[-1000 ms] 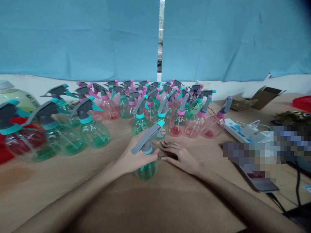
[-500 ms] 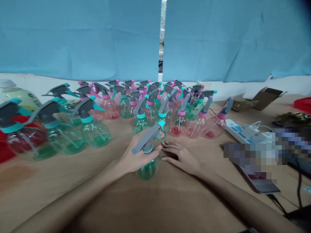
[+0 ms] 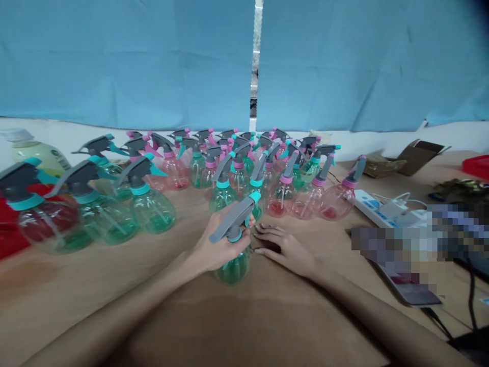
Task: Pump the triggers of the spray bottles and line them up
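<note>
In front of me a green, see-through spray bottle (image 3: 232, 269) stands upright on the table. It has a grey spray head with a teal nozzle that points up and to the right. My left hand (image 3: 217, 239) is closed around the bottle's neck, just under the spray head, with the thumb on the near side. To the right of the bottle, my right hand (image 3: 288, 250) rests palm down on the table, fingers stretched toward the bottle and holding nothing. Just beyond my hands stand more green spray bottles (image 3: 223, 193) with grey and teal heads.
Several pink spray bottles (image 3: 336, 199) stand behind and to the right. A row of green bottles (image 3: 153, 211) is at the left, near a red object (image 3: 11, 229). On the right lie a white power strip (image 3: 376, 206), a phone (image 3: 408, 285) and a cardboard box (image 3: 420, 155).
The view has shifted slightly. My left thumb and fingers have moved a little around the bottle's neck, covering more of the collar. My right hand stays in place.
</note>
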`<state>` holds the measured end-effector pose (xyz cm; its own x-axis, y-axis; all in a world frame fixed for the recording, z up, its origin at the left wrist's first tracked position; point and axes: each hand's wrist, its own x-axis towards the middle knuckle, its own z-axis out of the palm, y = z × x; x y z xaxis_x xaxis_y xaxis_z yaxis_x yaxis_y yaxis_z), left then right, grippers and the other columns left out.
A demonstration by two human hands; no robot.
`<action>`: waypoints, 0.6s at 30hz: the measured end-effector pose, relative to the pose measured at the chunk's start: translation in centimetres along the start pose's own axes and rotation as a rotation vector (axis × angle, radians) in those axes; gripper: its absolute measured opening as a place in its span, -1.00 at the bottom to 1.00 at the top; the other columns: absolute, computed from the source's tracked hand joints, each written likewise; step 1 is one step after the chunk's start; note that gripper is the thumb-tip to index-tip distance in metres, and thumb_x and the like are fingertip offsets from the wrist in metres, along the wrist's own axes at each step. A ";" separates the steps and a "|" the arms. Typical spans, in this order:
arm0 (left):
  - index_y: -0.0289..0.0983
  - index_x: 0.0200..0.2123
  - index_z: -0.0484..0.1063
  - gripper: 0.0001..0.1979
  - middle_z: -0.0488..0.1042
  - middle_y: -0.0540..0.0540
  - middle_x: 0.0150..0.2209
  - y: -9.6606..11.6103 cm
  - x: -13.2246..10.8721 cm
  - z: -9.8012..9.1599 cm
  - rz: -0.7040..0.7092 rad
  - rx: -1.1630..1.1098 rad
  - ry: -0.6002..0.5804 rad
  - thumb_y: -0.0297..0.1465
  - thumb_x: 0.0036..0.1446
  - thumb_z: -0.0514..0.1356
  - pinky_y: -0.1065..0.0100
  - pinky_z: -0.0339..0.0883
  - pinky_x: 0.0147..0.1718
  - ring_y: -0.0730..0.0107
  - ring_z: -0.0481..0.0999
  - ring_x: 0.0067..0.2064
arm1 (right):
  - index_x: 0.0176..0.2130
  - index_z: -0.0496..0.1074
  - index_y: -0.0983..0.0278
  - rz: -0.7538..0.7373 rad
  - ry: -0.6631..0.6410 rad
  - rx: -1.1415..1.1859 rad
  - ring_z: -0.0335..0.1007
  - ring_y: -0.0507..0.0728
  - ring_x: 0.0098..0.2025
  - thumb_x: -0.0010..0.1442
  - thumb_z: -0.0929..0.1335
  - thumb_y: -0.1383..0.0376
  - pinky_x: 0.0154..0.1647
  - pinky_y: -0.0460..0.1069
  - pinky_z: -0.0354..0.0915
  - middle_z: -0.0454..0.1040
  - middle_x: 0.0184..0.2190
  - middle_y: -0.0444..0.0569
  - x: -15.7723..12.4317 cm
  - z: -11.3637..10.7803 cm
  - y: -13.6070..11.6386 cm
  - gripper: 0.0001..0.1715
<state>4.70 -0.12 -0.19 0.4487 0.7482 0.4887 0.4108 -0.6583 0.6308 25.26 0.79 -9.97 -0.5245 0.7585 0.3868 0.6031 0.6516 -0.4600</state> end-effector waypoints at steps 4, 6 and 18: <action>-0.22 -0.24 0.35 -0.81 0.48 -0.06 -0.32 0.0 -0.1 0.0 -0.054 0.038 -0.008 -0.45 0.00 0.12 0.31 0.38 -0.34 0.31 0.50 -0.29 | 0.08 0.32 0.16 0.003 0.004 -0.003 0.21 0.20 0.16 0.19 0.28 0.07 0.16 0.22 0.13 0.40 0.05 0.01 0.0 0.0 0.0 -0.51; -0.20 -0.14 0.35 -0.72 0.49 -0.09 -0.24 0.1 -0.1 0.2 -0.081 -0.008 -0.030 -0.44 0.01 0.13 0.30 0.40 -0.31 0.28 0.51 -0.22 | 0.07 0.33 0.17 0.004 -0.001 -0.006 0.21 0.19 0.16 0.19 0.28 0.07 0.16 0.21 0.14 0.40 0.05 0.02 0.0 0.0 0.0 -0.52; -0.23 -0.02 0.31 -0.58 0.48 -0.09 -0.23 0.7 -0.9 1.4 -0.049 -0.032 0.025 -0.34 0.00 0.20 0.24 0.40 -0.22 0.29 0.48 -0.21 | -0.07 0.43 0.18 0.019 0.045 0.028 0.31 0.19 0.07 0.22 0.25 0.12 0.09 0.16 0.23 0.44 0.00 0.01 -0.5 -0.3 -0.7 -0.65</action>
<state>5.73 -1.39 -1.03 0.4081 0.7817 0.4715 0.4060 -0.6180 0.6732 25.27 -0.06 -9.65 -0.4851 0.7709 0.4128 0.5954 0.6369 -0.4898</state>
